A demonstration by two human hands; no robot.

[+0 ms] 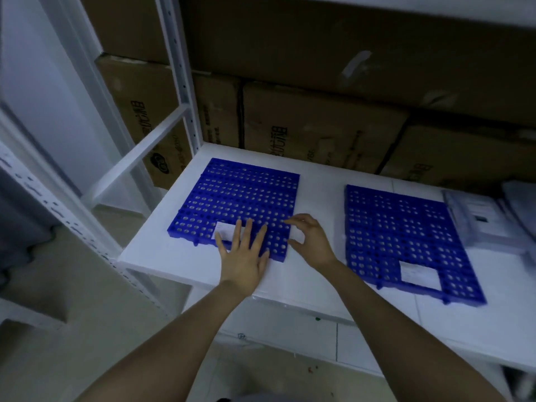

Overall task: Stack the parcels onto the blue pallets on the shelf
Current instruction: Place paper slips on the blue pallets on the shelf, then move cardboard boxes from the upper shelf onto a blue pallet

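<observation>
Two bases to load: left pallet (240, 198) and right pallet (400, 227), both flat on the shelf (174, 256), side by side with a gap between them. Nothing is stacked on either yet. The right one sits nearer the front edge and slightly skewed. Each has a white label (417, 274) near its front.

Parcels (481, 224) — grey-white plastic mailers, blurred — lie on the shelf just beside the right pallet's outer edge, not on it.

Left hand (243, 256) presses flat on the front of the left pallet, fingers straight and spread, partly covering that pallet's label. My read is that it's pinning or nudging the pallet square. Right hand (311, 242) is at the same pallet's front right corner, fingers loosely curved, thumb and forefinger apart, nothing held. Can't tell if a fingertip touches the edge. Judgement: base alignment step, loading not yet begun.

Cardboard boxes (319, 126) are packed along the back — probably why the pallets sit forward. White perforated post (182, 76) stands at left.
</observation>
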